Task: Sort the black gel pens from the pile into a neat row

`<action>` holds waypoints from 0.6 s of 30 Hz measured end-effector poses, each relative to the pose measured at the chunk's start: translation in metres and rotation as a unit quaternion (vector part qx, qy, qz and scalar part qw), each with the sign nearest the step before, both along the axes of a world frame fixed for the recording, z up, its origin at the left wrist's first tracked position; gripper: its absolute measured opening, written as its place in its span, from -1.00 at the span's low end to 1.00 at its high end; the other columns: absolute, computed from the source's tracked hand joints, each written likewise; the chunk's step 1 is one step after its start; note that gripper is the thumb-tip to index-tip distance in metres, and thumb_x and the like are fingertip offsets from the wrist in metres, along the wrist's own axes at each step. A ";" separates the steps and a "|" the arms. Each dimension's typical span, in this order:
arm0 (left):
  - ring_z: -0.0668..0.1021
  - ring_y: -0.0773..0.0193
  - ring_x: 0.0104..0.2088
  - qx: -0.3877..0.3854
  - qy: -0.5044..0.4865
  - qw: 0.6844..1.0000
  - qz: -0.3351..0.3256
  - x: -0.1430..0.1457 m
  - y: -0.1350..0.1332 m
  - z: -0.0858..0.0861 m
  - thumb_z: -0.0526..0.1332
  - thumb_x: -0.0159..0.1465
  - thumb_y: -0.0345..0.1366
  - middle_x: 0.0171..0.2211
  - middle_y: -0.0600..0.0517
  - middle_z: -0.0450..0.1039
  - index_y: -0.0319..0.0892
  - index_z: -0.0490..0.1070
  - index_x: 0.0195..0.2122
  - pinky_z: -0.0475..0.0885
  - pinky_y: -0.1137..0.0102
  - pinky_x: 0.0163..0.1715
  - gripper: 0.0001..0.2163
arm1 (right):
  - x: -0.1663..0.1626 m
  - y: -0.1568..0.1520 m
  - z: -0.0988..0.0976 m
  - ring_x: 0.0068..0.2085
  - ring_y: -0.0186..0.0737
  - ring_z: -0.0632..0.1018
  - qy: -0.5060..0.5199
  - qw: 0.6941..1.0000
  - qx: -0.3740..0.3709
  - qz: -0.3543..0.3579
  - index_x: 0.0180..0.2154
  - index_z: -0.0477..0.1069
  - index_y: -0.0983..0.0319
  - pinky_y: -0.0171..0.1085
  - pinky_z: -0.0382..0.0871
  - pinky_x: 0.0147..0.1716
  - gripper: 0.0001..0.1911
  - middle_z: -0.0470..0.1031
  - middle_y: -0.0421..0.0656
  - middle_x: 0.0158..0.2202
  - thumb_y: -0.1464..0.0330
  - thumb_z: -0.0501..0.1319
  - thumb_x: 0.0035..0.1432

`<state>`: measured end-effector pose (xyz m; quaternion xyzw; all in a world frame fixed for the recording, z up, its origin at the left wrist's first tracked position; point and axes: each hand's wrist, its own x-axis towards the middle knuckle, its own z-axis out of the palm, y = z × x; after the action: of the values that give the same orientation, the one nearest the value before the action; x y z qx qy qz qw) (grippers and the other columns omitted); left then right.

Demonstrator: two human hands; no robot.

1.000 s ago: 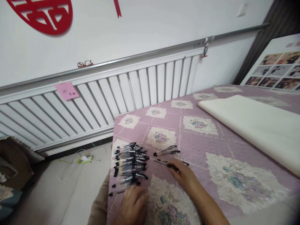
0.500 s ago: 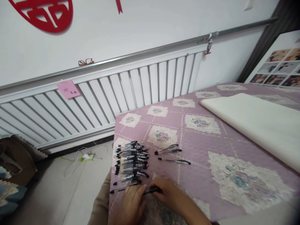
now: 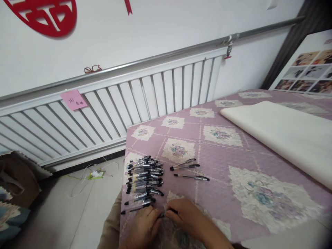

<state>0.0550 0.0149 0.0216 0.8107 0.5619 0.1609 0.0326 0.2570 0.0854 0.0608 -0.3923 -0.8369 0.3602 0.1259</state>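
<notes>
My left hand (image 3: 145, 223) is closed near the table's front-left edge, and the dark end of a pen (image 3: 162, 215) sticks out past its fingers. Most of that pen is hidden by the hand. Just to the right, my right hand (image 3: 183, 214) is curled around a small dark piece that looks like the pen's cap (image 3: 171, 210); a narrow gap separates the two hands. Beyond the left hand lies a pile of black-capped clear pens (image 3: 145, 174). One pen (image 3: 135, 209) rests right beside the left fingers. To the right are three loose pens, including a single pen (image 3: 192, 177).
A purple floral cloth (image 3: 215, 186) covers the table. A folded cream sheet (image 3: 282, 135) lies on the right, with a photo board (image 3: 306, 74) behind it. Along the wall runs a white radiator (image 3: 153, 93) bearing a pink note (image 3: 74, 100). A power strip (image 3: 96, 174) sits on the floor.
The dark pen that bridged both hands no longer spans them; a gap shows between, with a dark end at my left fingers. The view has shifted slightly.
</notes>
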 end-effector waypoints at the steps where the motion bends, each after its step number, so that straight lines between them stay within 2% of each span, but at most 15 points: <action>1: 0.54 0.25 -0.32 -0.001 0.009 1.000 -0.003 0.000 0.000 0.000 0.11 0.24 -0.40 -0.32 0.08 0.51 -0.07 0.43 -0.17 0.40 0.45 -0.33 -0.81 | 0.000 0.000 0.000 -0.36 -0.24 0.52 -0.006 1.000 0.003 0.005 -0.40 0.50 0.19 -0.36 0.18 -0.41 -0.81 0.58 -0.19 -0.40 0.31 0.14 0.17; 5: 0.54 0.25 -0.36 -0.009 0.026 1.000 -0.009 0.002 0.002 0.003 0.09 0.26 -0.39 -0.36 0.08 0.50 -0.08 0.42 -0.22 0.37 0.45 -0.37 -0.85 | -0.001 -0.002 -0.001 -0.32 -0.24 0.53 0.013 1.000 -0.011 0.014 -0.36 0.50 0.18 -0.37 0.21 -0.38 -0.86 0.58 -0.21 -0.36 0.35 0.16 0.14; 9: 0.53 0.26 -0.37 -0.025 0.004 1.000 -0.002 0.004 0.002 0.008 0.03 0.30 -0.37 -0.37 0.09 0.50 -0.08 0.41 -0.26 0.36 0.45 -0.38 -0.83 | 0.003 -0.001 0.000 -0.25 -0.21 0.53 0.061 0.998 -0.023 -0.011 -0.28 0.48 0.16 -0.34 0.28 -0.29 -0.87 0.57 -0.21 -0.29 0.38 0.17 0.10; 12: 0.54 0.26 -0.36 -0.035 -0.021 0.999 0.015 0.005 0.002 0.012 0.00 0.32 -0.36 -0.37 0.09 0.51 -0.07 0.41 -0.27 0.37 0.44 -0.37 -0.81 | 0.012 0.005 0.000 -0.26 -0.23 0.51 0.099 0.994 -0.028 -0.027 -0.29 0.46 0.16 -0.33 0.29 -0.26 -0.87 0.56 -0.24 -0.30 0.40 0.16 0.11; 15: 0.55 0.26 -0.35 -0.036 -0.030 0.999 0.010 0.005 0.002 0.014 0.01 0.31 -0.36 -0.35 0.10 0.51 -0.07 0.42 -0.23 0.38 0.44 -0.36 -0.81 | 0.026 0.015 -0.002 -0.27 -0.21 0.51 0.118 0.991 -0.024 -0.059 -0.28 0.46 0.15 -0.31 0.31 -0.25 -0.88 0.56 -0.24 -0.31 0.38 0.16 0.12; 18: 0.55 0.26 -0.35 -0.031 -0.030 0.999 0.002 0.004 0.002 0.014 0.01 0.31 -0.36 -0.35 0.09 0.52 -0.07 0.42 -0.22 0.38 0.44 -0.37 -0.80 | 0.038 0.025 -0.007 -0.25 -0.17 0.51 0.116 0.987 0.015 -0.110 -0.27 0.45 0.16 -0.27 0.32 -0.24 -0.88 0.55 -0.20 -0.30 0.35 0.15 0.15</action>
<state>0.0593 0.0169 0.0360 0.8030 0.5671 0.1678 0.0740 0.2953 0.1099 0.0534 -0.4358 -0.7737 0.3747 0.2666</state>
